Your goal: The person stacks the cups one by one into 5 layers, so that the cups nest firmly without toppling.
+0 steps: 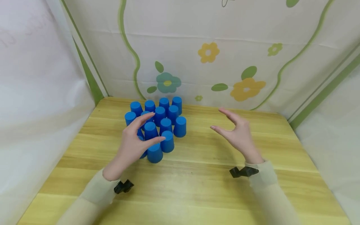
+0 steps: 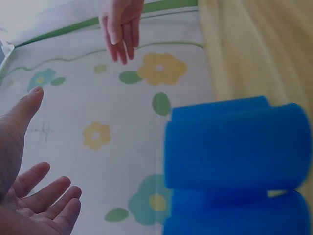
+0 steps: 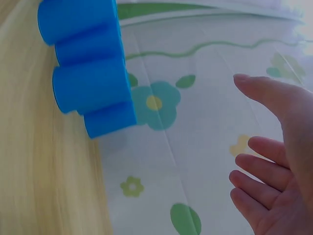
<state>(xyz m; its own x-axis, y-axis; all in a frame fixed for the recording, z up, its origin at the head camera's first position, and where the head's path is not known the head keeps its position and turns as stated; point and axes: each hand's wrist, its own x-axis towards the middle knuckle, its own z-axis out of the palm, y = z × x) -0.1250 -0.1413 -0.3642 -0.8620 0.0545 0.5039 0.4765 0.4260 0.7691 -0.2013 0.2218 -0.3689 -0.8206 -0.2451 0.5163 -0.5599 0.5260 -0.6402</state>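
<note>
Several blue cups stand upside down in a close group on the left half of the wooden table. My left hand hovers over the near left part of the group, thumb and fingers spread apart, hiding some cups behind it. In the left wrist view that hand holds nothing, and the blue cups lie off to its side. Right of the group, my right hand is held above bare wood, its thumb apart from its fingers. The right wrist view shows this hand with nothing in it.
The wooden table runs back to a white cloth wall printed with flowers and leaves. White cloth also hangs along the left and right sides. A small black device sits on each wrist.
</note>
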